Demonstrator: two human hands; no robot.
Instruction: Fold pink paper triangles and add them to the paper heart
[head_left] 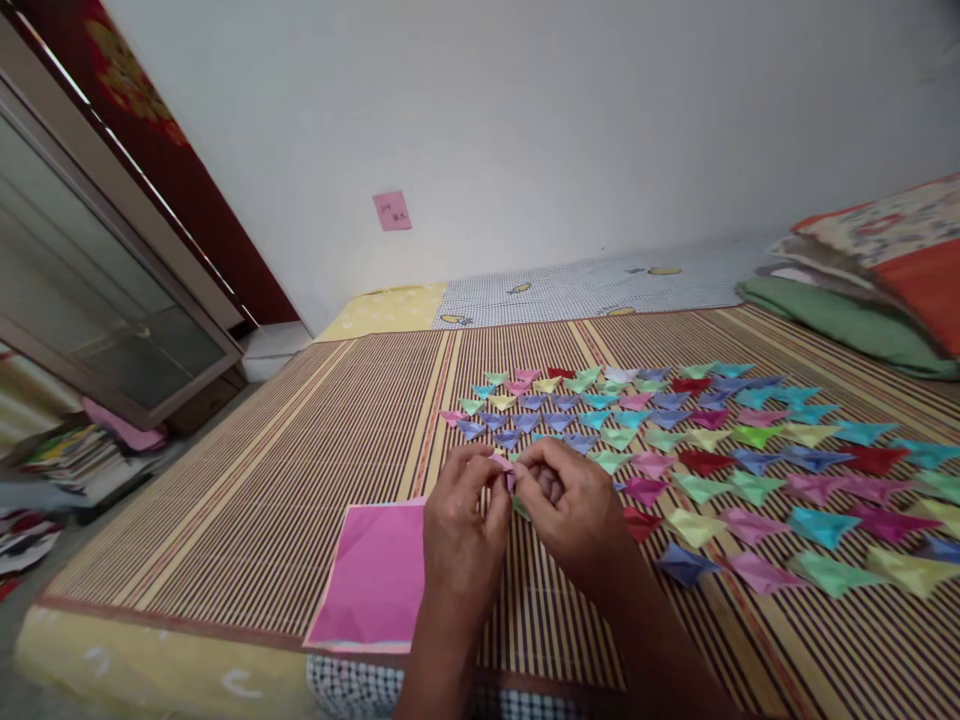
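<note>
A single camera on the person's head gives the view, looking forward and down across a striped mat (247, 470) toward a pale wall (570, 130). It sits above the mat's near side, so the forearms enter from the near edge, and the left hand (463, 515) and right hand (574, 505) are close to the lens, around the middle from left to right. The coverage is wide, reaching a glass-panelled door (97, 260) and books (71, 455) on the left and folded bedding (847, 320) on the right. The door's frame leans steeply; a pink note (392, 211) on the far wall appears small.
</note>
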